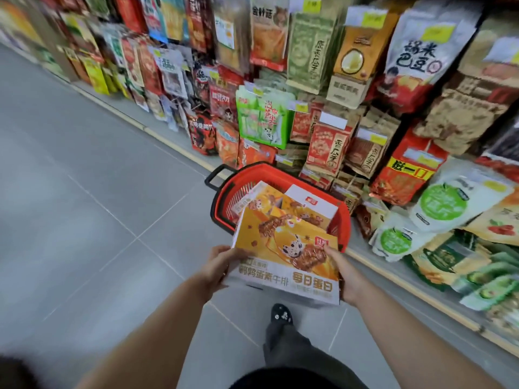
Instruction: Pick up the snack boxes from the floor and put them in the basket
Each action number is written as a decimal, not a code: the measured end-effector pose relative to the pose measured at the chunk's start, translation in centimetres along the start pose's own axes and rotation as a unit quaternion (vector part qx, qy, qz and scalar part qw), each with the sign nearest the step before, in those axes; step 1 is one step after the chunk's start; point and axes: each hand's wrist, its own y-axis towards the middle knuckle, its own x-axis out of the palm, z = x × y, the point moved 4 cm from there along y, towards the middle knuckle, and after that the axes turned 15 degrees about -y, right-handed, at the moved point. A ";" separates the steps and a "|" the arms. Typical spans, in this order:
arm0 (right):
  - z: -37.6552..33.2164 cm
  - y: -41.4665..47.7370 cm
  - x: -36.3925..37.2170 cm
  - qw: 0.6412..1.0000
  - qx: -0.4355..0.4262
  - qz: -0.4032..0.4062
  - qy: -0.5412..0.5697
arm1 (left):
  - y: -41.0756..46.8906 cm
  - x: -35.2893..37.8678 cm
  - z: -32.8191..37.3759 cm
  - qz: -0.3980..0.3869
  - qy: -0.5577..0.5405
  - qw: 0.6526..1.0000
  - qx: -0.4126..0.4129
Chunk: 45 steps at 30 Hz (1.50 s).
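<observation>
Held snack box [283,248]: I see orange-yellow print above a white band. Basket [341,223]: red, with a black handle [214,173]. Floor [84,192]: grey tiles.

A flat orange-and-white snack box [283,256] is gripped at its near corners by the left hand [217,265] and right hand [348,276], its far end over the near rim of the red basket [341,223]. Two matching boxes [309,206] lie tilted inside the basket, which stands on the floor.

Free floor [84,197] left of crowded basket [254,167]
</observation>
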 end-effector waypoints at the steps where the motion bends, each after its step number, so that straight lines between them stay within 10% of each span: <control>1: -1.2 1.1 0.2 1.000 -0.001 0.004 -0.021 | 1.3 -0.4 0.5 0.021 -0.006 1.000 -0.001; 14: -17.5 14.2 5.5 0.969 -0.011 0.081 -0.231 | 14.7 -3.7 10.8 0.093 -0.036 0.994 -0.042; 23: -24.7 24.4 11.6 0.953 0.044 0.098 -0.284 | 26.8 -9.3 16.1 0.053 0.030 0.971 -0.232; 29: -27.6 31.3 12.0 0.926 0.039 0.097 -0.363 | 33.7 -8.8 13.9 0.098 -0.089 0.939 -0.319; 37: -29.0 41.8 13.3 0.805 -0.007 0.164 -0.570 | 40.7 -7.1 8.6 0.169 -0.174 0.891 -0.384; 45: -28.8 48.3 15.6 0.811 -0.041 0.061 -0.580 | 44.3 -6.9 6.6 0.161 -0.137 0.879 -0.428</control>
